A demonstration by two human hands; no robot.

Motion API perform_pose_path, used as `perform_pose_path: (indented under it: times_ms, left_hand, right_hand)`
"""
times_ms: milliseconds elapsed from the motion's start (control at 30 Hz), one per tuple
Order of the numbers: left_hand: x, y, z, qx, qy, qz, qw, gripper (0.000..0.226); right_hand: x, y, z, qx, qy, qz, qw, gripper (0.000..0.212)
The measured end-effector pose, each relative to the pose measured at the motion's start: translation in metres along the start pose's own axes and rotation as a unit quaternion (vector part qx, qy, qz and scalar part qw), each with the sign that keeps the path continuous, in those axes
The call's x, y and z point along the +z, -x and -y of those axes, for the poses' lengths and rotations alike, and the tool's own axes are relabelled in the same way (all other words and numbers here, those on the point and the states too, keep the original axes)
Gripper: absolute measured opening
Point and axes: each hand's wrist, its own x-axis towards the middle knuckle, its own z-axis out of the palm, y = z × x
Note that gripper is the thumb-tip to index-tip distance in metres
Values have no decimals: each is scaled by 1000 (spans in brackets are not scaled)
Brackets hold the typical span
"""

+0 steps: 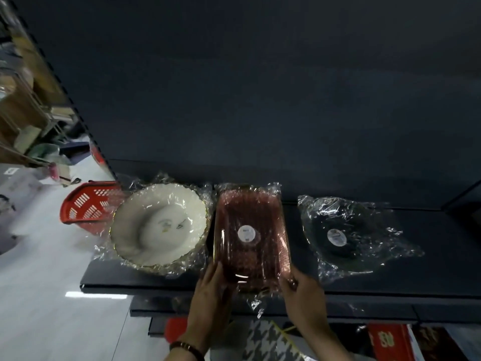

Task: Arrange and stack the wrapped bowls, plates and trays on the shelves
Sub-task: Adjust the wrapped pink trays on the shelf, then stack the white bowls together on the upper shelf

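A pink rectangular tray (251, 235) wrapped in clear film, with a round white sticker, lies on the dark shelf (145, 280) in the middle. My left hand (212, 290) holds its near left corner, and my right hand (303, 290) holds its near right corner. Left of the tray sits a wrapped white bowl (158, 225) with a scalloped gold rim. A wrapped dark plate (343, 237) with a sticker lies apart on the right.
A red plastic basket (86, 203) stands on the floor beyond the shelf's left end. Lower shelves (364, 312) step out below the front edge. Red packaged goods (390, 341) sit at bottom right. The dark back panel (260, 87) rises behind the shelf.
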Motion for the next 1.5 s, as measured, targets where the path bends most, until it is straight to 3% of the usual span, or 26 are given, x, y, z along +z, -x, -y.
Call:
perform_pose_path:
  times_ms: [167, 400, 533, 567, 667, 733, 800, 900, 1000, 1167, 1267, 1333, 1500]
  left_hand:
    - [1, 2, 4, -8, 26, 7, 1000, 76]
    - [-14, -3, -3, 9, 54, 42, 998, 44]
    - [-11, 29, -5, -21, 50, -62, 997, 44]
    - [-6, 44, -6, -41, 49, -95, 993, 46]
    - [18, 95, -8, -133, 72, -133, 980, 47]
    - [40, 120, -9, -193, 58, -70, 977, 45]
    - [62, 134, -10, -221, 33, 39, 974, 38]
    - [98, 135, -22, -213, -21, 191, 958, 35]
    - [144, 127, -37, -201, -92, 272, 937, 53]
    - [221, 121, -38, -156, -174, 331, 914, 61]
    - [263, 127, -18, -146, -207, 346, 903, 64]
    - [287, 135, 1, -131, -220, 373, 892, 65]
    - [330, 140, 58, -96, -218, 386, 891, 44]
  right_hand:
    - [5, -1, 2, 16, 66, 7, 998, 24]
    - [-1, -14, -6, 32, 106, 52, 993, 31]
    - [-10, -7, -10, 32, 69, 56, 996, 68]
    - [-14, -2, -14, 31, 40, 50, 997, 70]
    - [-30, 17, -40, 19, 14, 58, 998, 36]
    - [-42, 25, -69, 29, 35, 113, 993, 19]
    - [-51, 28, -99, 39, 73, 184, 979, 17]
    - [-63, 29, -141, 41, 135, 260, 955, 24]
    - [-70, 28, -180, 32, 143, 329, 933, 43]
    - [-71, 30, -249, 45, 154, 405, 900, 43]
    - [-66, 25, -283, 51, 162, 411, 896, 36]
    - [-57, 18, -306, 46, 180, 411, 892, 42]
    - [-11, 12, -363, 66, 198, 406, 890, 50]
